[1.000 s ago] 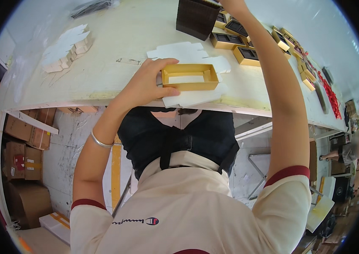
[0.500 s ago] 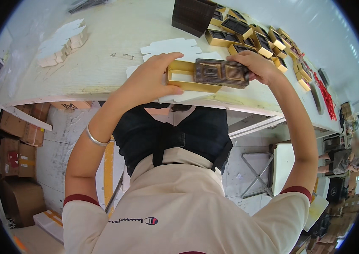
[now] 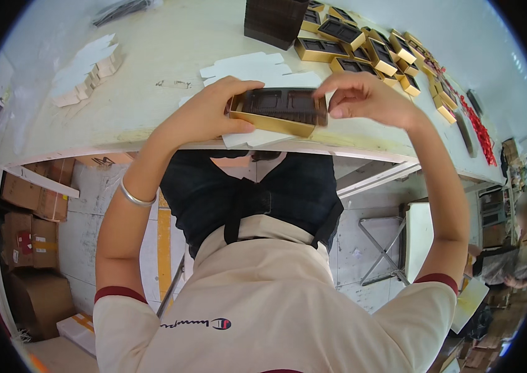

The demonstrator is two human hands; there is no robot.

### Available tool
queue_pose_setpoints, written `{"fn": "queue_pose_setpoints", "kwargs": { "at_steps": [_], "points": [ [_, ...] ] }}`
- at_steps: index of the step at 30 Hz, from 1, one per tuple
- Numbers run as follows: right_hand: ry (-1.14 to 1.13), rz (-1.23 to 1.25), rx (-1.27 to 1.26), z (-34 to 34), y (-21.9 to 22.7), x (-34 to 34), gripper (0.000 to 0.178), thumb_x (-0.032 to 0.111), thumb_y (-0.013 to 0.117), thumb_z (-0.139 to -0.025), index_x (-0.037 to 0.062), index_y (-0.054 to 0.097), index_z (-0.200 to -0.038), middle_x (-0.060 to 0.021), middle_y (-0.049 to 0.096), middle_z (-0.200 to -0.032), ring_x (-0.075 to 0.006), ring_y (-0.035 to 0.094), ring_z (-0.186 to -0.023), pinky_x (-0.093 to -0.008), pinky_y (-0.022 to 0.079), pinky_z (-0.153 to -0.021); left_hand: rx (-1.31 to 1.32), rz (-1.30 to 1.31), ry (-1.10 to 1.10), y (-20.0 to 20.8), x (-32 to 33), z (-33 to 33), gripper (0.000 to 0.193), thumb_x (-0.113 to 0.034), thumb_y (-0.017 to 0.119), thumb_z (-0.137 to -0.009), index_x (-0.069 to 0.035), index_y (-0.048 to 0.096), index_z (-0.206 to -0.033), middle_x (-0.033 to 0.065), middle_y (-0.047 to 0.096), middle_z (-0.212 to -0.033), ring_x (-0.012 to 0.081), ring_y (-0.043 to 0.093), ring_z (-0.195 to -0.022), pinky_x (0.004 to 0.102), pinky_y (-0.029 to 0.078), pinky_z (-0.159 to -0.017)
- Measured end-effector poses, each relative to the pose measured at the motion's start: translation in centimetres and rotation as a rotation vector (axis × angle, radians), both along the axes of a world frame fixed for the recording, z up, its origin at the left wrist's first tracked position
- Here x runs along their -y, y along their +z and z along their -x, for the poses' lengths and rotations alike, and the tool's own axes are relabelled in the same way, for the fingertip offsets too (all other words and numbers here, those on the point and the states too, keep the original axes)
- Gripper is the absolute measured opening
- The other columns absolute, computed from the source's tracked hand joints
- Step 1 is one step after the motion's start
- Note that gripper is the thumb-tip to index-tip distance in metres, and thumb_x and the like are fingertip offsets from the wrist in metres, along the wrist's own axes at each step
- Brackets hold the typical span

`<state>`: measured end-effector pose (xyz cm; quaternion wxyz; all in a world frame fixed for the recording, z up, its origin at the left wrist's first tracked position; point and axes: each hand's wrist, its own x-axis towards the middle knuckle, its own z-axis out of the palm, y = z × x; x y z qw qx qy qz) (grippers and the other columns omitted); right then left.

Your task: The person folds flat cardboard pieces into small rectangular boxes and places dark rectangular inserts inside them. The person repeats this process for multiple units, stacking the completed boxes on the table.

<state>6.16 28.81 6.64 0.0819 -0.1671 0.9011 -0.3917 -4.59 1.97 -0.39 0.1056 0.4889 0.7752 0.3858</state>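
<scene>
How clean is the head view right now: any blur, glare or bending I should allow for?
Head view: the gold box and both hands, left hand and right hand, look sharp; light is even daylight with no strong glare; the table edge bows from the fisheye; black corners; the far right rim is blurred.

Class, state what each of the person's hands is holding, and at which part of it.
Left hand grips the gold box at its left end; right hand pinches the dark brown tray at its right end.

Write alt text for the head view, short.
A person's left hand steadies a gold box at the edge of a white table while the right hand sets a dark brown tray insert into it. More filled gold boxes lie behind.
</scene>
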Motion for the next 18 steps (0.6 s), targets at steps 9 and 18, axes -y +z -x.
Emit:
{"fn": "queue_pose_setpoints", "kwargs": {
  "at_steps": [9, 18],
  "points": [
    [0.225, -0.409, -0.672, -0.1, -2.2, 4.2, 0.019, 0.008, 0.069, -0.076, 0.0001, 0.065, -0.094, -0.0123, 0.06, -0.078, -0.0262, 0.059, -0.068, -0.0337, 0.046, -0.06, -0.305, 0.171, 0.118, 0.7, -1.1, -2.0, 0.079, -0.055, 0.066, -0.074, -0.013, 0.044, -0.137, 0.016, 0.031, -0.146, 0.0361, 0.038, -0.128, 0.0416, 0.033, -0.105],
    [0.212, -0.43, -0.604, 0.2, -3.3, 3.7, 0.021, 0.003, 0.063, -0.08, -0.0012, 0.064, -0.101, -0.015, 0.062, -0.081, -0.0304, 0.06, -0.073, -0.0361, 0.048, -0.063, -0.397, 0.255, 0.166, 1.7, -1.7, -3.4, 0.072, -0.054, 0.063, -0.076, -0.017, 0.046, -0.136, 0.0148, 0.036, -0.144, 0.0369, 0.041, -0.124, 0.0419, 0.035, -0.103]
  ]
}}
